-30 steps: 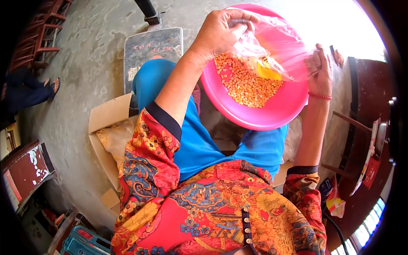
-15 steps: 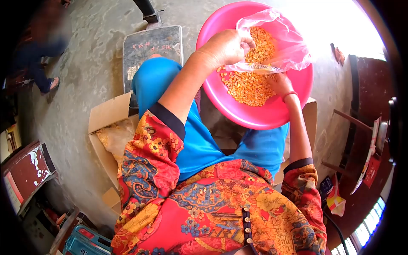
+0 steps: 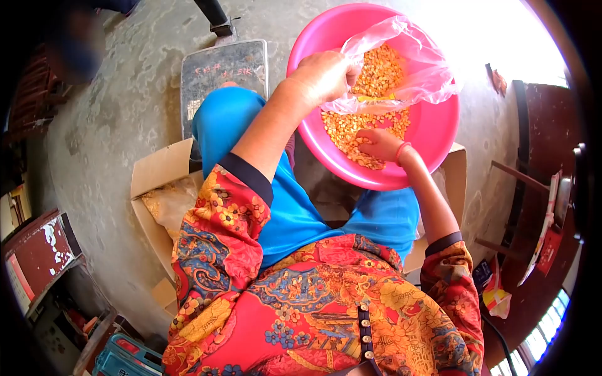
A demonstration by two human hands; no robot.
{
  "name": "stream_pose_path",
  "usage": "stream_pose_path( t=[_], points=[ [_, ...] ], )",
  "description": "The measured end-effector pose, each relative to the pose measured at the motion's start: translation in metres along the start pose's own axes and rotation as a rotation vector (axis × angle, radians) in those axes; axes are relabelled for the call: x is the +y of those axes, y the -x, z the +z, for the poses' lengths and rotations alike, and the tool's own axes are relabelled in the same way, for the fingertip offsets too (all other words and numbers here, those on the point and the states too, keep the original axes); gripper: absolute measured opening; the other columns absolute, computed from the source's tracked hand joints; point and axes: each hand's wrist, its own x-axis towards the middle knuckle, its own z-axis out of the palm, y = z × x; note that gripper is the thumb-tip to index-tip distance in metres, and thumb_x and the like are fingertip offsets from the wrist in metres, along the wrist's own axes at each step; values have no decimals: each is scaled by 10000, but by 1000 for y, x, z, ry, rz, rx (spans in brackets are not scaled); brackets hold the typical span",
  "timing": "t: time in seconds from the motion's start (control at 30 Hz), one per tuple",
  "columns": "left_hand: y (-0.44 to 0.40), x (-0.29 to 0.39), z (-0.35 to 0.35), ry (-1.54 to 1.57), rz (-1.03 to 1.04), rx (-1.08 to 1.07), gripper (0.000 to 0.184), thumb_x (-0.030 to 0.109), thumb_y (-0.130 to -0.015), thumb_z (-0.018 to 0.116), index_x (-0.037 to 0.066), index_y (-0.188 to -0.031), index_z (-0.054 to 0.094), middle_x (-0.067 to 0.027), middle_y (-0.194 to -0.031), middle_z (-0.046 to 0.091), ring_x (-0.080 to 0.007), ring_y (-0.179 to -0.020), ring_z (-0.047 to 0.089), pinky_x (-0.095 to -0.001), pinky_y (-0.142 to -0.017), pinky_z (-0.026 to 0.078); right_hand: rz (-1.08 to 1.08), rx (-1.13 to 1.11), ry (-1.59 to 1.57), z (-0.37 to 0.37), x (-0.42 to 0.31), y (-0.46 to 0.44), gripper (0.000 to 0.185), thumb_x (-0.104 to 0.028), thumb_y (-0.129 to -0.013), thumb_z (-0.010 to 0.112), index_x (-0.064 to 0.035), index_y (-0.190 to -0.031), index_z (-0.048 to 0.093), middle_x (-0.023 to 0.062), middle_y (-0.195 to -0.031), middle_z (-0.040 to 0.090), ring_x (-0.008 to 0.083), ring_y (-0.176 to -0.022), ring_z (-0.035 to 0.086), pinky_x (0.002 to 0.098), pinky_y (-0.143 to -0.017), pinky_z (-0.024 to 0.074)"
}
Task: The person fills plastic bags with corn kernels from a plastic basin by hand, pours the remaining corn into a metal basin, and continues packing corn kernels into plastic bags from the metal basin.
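Note:
A round pink basin [image 3: 433, 141] rests against my knees. Corn kernels [image 3: 342, 128] lie loose on its bottom. A clear plastic bag [image 3: 433, 91] with more kernels inside lies in the basin, its mouth spread wide. My left hand [image 3: 326, 75] pinches the bag's edge at the basin's left side. My right hand [image 3: 379, 145], a red bracelet on its wrist, is down in the loose kernels below the bag, fingers curled on them; how many kernels it holds is hidden.
A flat platform scale [image 3: 222, 69] stands left of the basin. Cardboard boxes [image 3: 164, 164] are beside my legs, the left one holding a bag. Wooden furniture [image 3: 542, 138] is at the right. Part of a blurred person [image 3: 75, 44] shows at the upper left.
My right hand has gone from the bag's right side down into the loose kernels. The bag has opened wide. My left hand still grips its edge. The person at upper left has moved up.

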Motion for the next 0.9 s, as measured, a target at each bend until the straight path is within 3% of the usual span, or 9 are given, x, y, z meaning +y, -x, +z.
stream_pose_path(
  t=[0.03,0.07,0.17,0.37,0.43,0.53,0.6,0.7,0.9],
  points=[
    [0,-2,1,0,-2,3,201,109,-661,632,91,-858,669,-110,-795,655,-262,-749,631,-356,-690,488,-87,76,-196,-8,-12,1,224,-228,-850,561,-19,-931,564,98,-760,619,247,-684,602,376,-621,474],
    [1,-3,4,-40,35,16,243,120,-654,646,99,-896,660,-111,-813,655,-268,-773,629,-363,-704,487,322,-172,-604,-24,-23,7,193,-236,-884,543,-45,-908,563,9,-711,558,82,-559,508,246,-454,402],
    [4,3,2,-108,24,-36,334,155,-637,679,112,-966,642,-116,-842,652,-280,-820,624,-375,-731,484,269,-187,-1021,-54,-50,23,152,-221,-892,533,-73,-921,554,-33,-697,486,4,-486,390,153,-383,273],
    [7,13,-2,-174,-14,-202,426,216,-609,718,117,-1013,623,-135,-871,645,-299,-855,619,-383,-746,483,20,234,-1297,-99,-81,25,168,-220,-910,518,-70,-976,558,-14,-795,536,8,-538,431,120,-396,285],
    [8,14,-2,-195,-18,-209,418,224,-610,718,113,-1002,626,-139,-872,644,-302,-848,620,-385,-743,484,-93,429,-1396,-104,-72,12,196,-172,-912,508,-46,-1052,561,25,-873,568,49,-625,510,156,-477,394],
    [7,10,1,-194,-38,-176,385,249,-618,716,104,-966,633,-152,-835,641,-310,-819,621,-394,-725,485,-47,653,-1381,-99,-62,-5,221,-146,-898,525,-42,-1088,571,48,-959,587,90,-769,559,217,-640,466],
    [6,7,1,-184,-42,-137,357,265,-628,711,96,-934,640,-162,-809,638,-318,-795,619,-401,-709,485,48,609,-740,-95,-56,-7,227,-122,-878,547,-41,-1086,587,50,-1007,596,104,-895,561,253,-776,459],
    [5,4,1,-149,-26,-112,298,249,-656,693,93,-905,647,-158,-807,639,-321,-784,617,-403,-700,485,-104,618,-494,-84,-60,-1,206,-132,-874,547,-38,-1049,604,25,-977,603,87,-935,541,248,-810,441],
    [5,3,4,-119,-2,-47,213,199,-677,661,87,-859,655,-125,-796,649,-295,-783,626,-389,-701,488,173,-217,-432,-87,-78,30,174,-163,-878,527,-42,-943,633,75,-826,637,151,-833,594,280,-758,478]
  ],
)
